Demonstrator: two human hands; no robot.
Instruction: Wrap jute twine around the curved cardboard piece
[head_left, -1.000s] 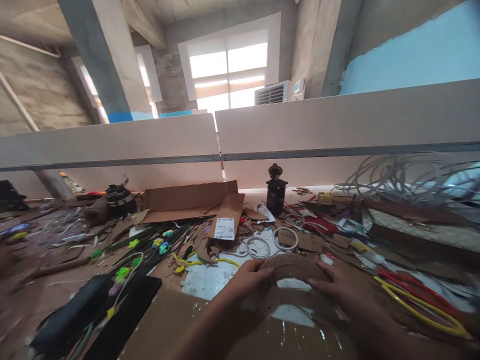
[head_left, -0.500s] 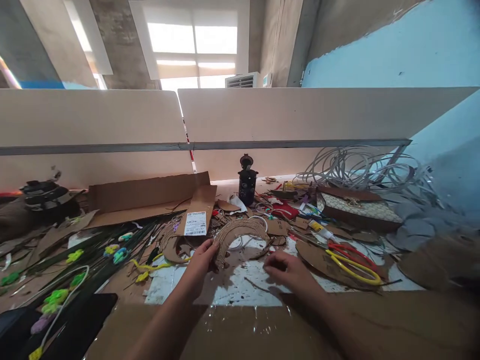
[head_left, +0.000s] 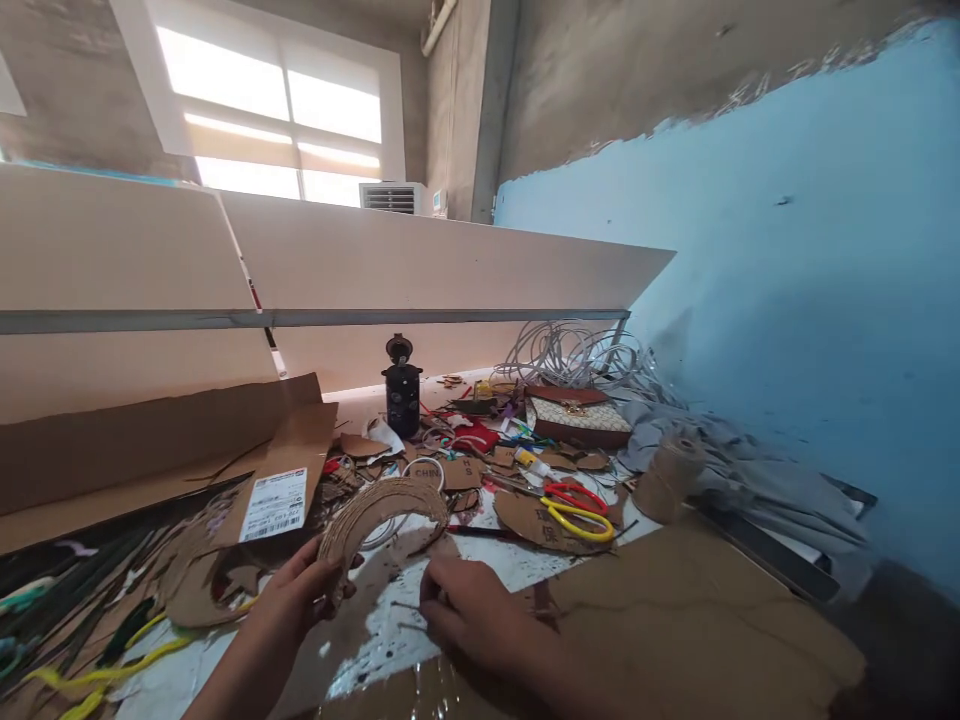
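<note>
My left hand [head_left: 304, 585] pinches the lower left end of a curved cardboard piece [head_left: 375, 500] wrapped in brown twine. The arc stands raised over the littered white tabletop, its open side facing me. To the right of the arc, my right hand [head_left: 469, 600] is closed with fingers curled in, apart from the wrapped piece. Whatever those fingers hold, if anything, is hidden. Thin brown strands [head_left: 409, 606] lie by the right fingertips. Scissors with red and yellow handles [head_left: 581, 512] rest on a cut cardboard piece [head_left: 517, 517] beyond my right hand.
A black bottle [head_left: 403, 400] with its lid up stands at the back. A twine spool [head_left: 671, 475], a patterned handbag [head_left: 577, 418] and coiled clear tubing [head_left: 570, 352] are on the right. Cardboard with a white label [head_left: 277, 502] lies left. A cardboard sheet [head_left: 697, 620] covers the right front.
My view has turned to the right, so the scene has shifted left and the twine spool shows clearly. The left hand keeps its hold on the wrapped arc. My right hand's fingers are curled in more.
</note>
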